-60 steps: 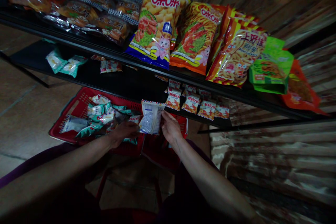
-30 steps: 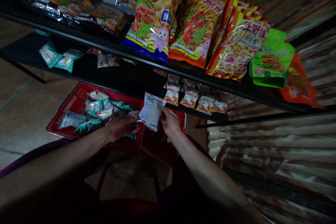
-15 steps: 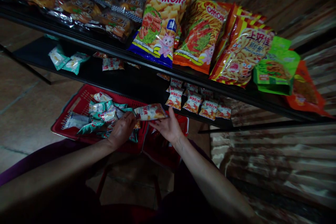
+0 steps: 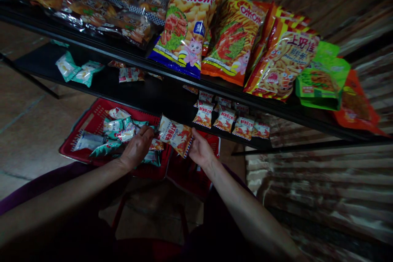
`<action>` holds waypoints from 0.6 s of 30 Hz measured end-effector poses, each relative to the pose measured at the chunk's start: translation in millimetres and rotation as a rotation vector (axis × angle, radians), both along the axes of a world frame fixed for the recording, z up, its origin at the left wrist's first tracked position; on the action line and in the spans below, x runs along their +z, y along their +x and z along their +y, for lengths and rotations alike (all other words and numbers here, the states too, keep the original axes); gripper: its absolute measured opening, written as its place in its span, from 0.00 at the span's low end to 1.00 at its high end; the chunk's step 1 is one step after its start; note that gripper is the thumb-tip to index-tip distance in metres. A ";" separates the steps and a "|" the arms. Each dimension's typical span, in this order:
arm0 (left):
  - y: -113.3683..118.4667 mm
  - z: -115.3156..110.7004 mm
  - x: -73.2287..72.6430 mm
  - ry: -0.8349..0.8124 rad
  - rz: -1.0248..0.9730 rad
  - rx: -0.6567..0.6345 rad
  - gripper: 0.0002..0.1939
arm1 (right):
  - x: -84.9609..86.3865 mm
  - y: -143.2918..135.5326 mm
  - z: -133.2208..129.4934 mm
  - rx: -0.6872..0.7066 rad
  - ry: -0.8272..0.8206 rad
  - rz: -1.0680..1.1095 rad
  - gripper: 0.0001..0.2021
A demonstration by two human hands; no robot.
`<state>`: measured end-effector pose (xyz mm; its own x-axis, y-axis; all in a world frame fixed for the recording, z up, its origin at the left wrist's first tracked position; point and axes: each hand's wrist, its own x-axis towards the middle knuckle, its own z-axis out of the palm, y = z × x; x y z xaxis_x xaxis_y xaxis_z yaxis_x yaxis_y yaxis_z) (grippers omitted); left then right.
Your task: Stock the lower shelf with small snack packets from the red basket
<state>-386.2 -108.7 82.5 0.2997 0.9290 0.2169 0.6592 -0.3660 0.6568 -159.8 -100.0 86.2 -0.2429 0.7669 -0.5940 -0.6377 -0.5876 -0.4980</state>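
Note:
My right hand (image 4: 202,150) grips the right edge of a small white-and-orange snack packet (image 4: 175,133), its printed face turned up toward me. The packet is held above the inner rims of two red baskets. To its left, my left hand (image 4: 138,144) has its fingers curled together over the left red basket (image 4: 69,141), close to the packet's left end. Whatever those fingers may hold is hidden. Teal-and-white snack packets (image 4: 115,127) lie in a loose heap in that basket. The second red basket (image 4: 184,176) sits partly under my right hand.
On the lower black shelf (image 4: 147,96), small orange-and-white packets (image 4: 225,118) stand in rows at the right, with teal packets (image 4: 87,73) at the left. Large snack bags (image 4: 184,24) and wrapped breads (image 4: 132,26) fill the upper shelf. A corrugated wall (image 4: 307,188) is at the right.
The packet has turned from nearly edge-on to show its printed face and tilts down at the right. My left hand has shifted slightly left, and my right fingers have closed on the packet's edge.

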 end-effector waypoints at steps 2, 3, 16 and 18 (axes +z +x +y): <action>-4.0 7.1 2.3 0.013 -0.021 0.042 0.08 | -3.8 0.7 -0.6 0.005 0.010 -0.008 0.13; -6.4 10.8 3.3 0.018 -0.023 0.060 0.07 | -5.7 1.1 -1.1 0.011 0.023 -0.020 0.12; -15.7 37.7 18.9 -0.424 -0.527 0.443 0.03 | -13.8 -19.3 -21.0 0.039 0.007 -0.258 0.12; -12.6 38.5 20.5 -0.507 -0.699 0.466 0.03 | -14.7 -22.3 -23.8 0.019 0.008 -0.276 0.13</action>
